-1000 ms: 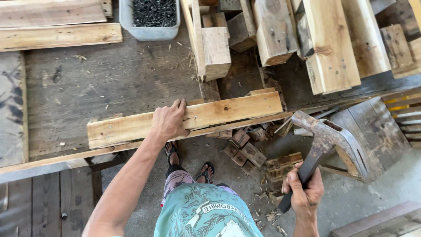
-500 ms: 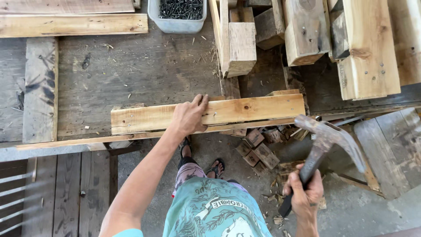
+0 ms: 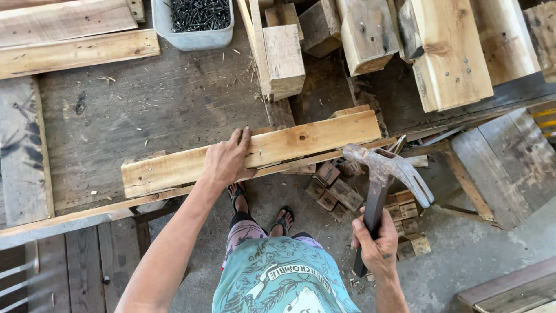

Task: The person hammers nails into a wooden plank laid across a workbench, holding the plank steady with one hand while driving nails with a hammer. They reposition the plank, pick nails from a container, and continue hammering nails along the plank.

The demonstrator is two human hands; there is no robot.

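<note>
My left hand presses flat on a pale wooden plank that lies along the front edge of a worn workbench. A thinner strip of wood runs under the plank along that edge. My right hand grips the dark handle of a rusty claw hammer, its head raised just below and in front of the plank's right end.
A grey tub of dark nails stands at the back of the bench. Thick timber blocks and a small upright block pile at the back right. Loose planks lie at the back left. Small wood offcuts litter the floor.
The view has shifted and the plank sits slightly more to the right in frame. My right hand has brought the hammer up and leftward, closer to the plank's right end.
</note>
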